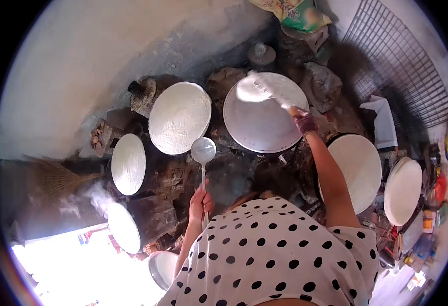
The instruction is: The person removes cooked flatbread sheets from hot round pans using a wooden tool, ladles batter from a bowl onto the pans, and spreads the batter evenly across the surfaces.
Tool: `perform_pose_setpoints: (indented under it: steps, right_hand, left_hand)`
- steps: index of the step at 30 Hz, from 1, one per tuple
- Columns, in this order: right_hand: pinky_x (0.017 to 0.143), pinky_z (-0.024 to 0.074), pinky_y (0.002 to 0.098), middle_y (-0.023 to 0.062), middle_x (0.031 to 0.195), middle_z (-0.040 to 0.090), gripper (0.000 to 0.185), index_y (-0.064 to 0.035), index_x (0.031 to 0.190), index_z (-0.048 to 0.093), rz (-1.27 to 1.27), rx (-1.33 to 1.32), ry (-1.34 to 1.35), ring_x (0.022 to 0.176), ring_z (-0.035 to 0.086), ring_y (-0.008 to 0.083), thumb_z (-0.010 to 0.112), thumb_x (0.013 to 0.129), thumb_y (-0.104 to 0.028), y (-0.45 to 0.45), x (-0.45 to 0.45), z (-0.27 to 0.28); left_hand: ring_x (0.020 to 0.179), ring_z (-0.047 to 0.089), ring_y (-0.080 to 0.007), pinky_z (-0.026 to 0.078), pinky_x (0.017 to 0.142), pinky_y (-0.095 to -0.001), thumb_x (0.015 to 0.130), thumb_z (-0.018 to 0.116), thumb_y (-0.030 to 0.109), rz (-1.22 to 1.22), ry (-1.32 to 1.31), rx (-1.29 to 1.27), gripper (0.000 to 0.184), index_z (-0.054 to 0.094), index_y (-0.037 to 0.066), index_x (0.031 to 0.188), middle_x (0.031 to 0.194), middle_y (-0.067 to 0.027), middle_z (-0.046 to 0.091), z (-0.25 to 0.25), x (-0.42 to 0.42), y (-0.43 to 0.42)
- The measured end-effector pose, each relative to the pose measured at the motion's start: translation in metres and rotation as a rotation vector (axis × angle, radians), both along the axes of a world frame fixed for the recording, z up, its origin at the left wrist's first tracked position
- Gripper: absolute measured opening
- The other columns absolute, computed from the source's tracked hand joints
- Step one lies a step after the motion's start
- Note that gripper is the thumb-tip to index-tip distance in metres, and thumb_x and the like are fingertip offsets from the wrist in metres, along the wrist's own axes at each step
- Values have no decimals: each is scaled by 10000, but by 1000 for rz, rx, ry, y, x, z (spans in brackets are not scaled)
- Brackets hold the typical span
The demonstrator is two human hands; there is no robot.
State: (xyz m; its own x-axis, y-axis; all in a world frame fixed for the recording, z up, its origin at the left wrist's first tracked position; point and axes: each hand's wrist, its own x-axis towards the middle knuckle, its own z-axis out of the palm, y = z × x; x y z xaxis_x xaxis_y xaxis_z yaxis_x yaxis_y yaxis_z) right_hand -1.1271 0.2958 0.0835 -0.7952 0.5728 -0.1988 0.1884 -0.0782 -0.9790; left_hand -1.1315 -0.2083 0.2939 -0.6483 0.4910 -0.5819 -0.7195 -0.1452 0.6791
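Note:
My left hand [200, 203] is closed round the handle of a metal ladle [203, 151], whose round bowl points away from me, beside the left large pan's lower edge. My right hand [299, 117], in a dark purple glove or wrap, is closed on a whitish, batter-coated tool like a spreader [280, 98], blurred at its far end. It reaches over a large round griddle [265, 125]. A white patch of batter [252, 87] lies on the griddle's far part; the near part is bare grey. Left of it, a round pan [179, 118] is covered in a white layer.
More round white-topped pans stand around: two on the left [128, 164] [124, 228], and one at right [355, 171]. A white disc [403, 191] leans further right. Steam [99, 199] rises at left. A wire grid [400, 61] stands against the wall, and a lidded pot [262, 55] sits behind.

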Motion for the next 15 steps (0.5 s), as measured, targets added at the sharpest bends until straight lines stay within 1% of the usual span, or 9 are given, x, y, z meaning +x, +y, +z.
perform_pose_setpoints:
  steps: [1,3,4,8,9,11,12,13,15]
  right_hand:
    - [750,525,327,147,972,677,415,-171,1207,611,-98,52,45,878,656,216,649,814,-298,-10,-2,15]
    - [811,519,397,122,1038,671,407,-263,1207,609,104,695,-618,947,645,293,636,811,-353,-29,-2,60]
    - [849,497,437,105,1098,655,403,-345,1214,592,129,724,-548,1009,616,337,610,813,-388,-31,-11,27]
    - [855,492,406,133,1116,641,438,-304,1239,579,391,696,-317,1007,621,318,611,816,-416,-22,5,58]
    - [855,492,406,133,1116,641,438,-304,1239,579,391,697,-316,1007,621,318,611,816,-416,-14,2,58]
    - [845,495,401,126,1104,646,430,-304,1228,588,6,463,-454,990,626,322,610,815,-423,-8,-2,53]
    - [828,500,396,113,1098,649,407,-303,1206,606,-33,531,-399,977,632,320,632,807,-381,-18,-2,76]
    - [828,500,396,113,1098,649,407,-303,1206,606,-30,527,-401,977,632,320,632,807,-381,-29,-3,91]
    - [835,499,395,96,1113,647,404,-301,1205,605,257,677,-568,977,634,312,656,806,-331,-45,-6,106]
  left_hand:
    - [405,298,-51,286,378,-209,994,388,221,37,-13,-22,328,473,144,1301,601,71,328,1,4,-2]
    - [404,300,-50,295,368,-213,993,390,224,52,-56,-44,330,472,146,1303,601,72,330,-2,4,-1]
    - [404,301,-50,305,359,-218,993,393,227,63,-99,-59,331,471,147,1305,601,72,333,-3,3,0]
    - [402,308,-48,312,350,-221,994,393,232,76,-139,-4,327,470,154,1303,599,71,334,-3,-1,1]
    - [402,308,-48,317,351,-220,995,389,230,58,-111,23,324,473,160,1300,599,72,333,-1,-2,2]
    - [402,309,-47,321,352,-219,996,385,228,43,-91,43,320,475,167,1297,599,73,331,-1,-2,1]
    - [402,310,-48,320,351,-220,997,378,227,42,-100,12,322,475,169,1298,602,72,331,-4,-4,3]
    - [402,311,-48,319,349,-221,998,371,227,42,-107,-20,323,476,172,1300,605,71,331,-5,-7,4]
    - [402,315,-48,317,346,-221,999,368,225,50,-125,-41,330,469,171,1308,607,70,332,0,-10,8]
